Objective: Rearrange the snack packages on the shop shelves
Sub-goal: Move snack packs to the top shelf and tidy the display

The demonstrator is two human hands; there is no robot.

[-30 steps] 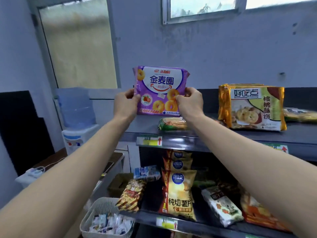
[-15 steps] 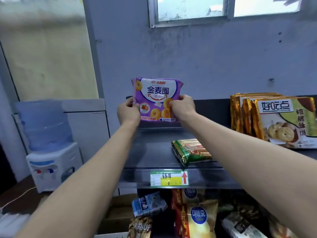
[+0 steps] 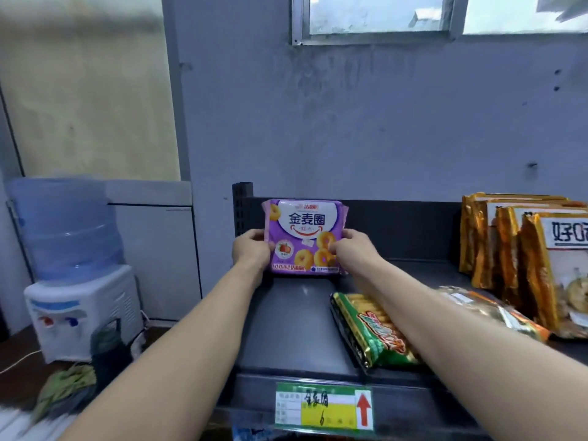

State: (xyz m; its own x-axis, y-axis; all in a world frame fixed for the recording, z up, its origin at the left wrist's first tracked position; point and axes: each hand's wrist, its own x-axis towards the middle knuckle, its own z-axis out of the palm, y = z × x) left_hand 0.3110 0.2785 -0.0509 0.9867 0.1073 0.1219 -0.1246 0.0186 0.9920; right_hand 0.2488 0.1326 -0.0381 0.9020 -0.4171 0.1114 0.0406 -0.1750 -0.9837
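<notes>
A purple snack package [image 3: 304,230] printed with golden rings stands upright at the back left of the dark top shelf [image 3: 286,329], against the shelf's back panel. My left hand [image 3: 253,251] grips its left edge and my right hand [image 3: 351,249] grips its right edge. A green packet [image 3: 369,332] lies flat on the shelf under my right forearm, with an orange-edged packet [image 3: 490,308] lying beside it. Several gold-and-brown biscuit packs [image 3: 521,256] stand upright in a row at the right.
A price label with a red arrow [image 3: 324,407] is fixed to the shelf's front edge. Left of the shelf stands a water dispenser [image 3: 76,272] with a blue bottle, beside a white cabinet. A grey wall with a window rises behind.
Both hands have carried the purple package down and back until its bottom edge rests on the shelf by the back panel. My view has moved closer and lower onto the top shelf.
</notes>
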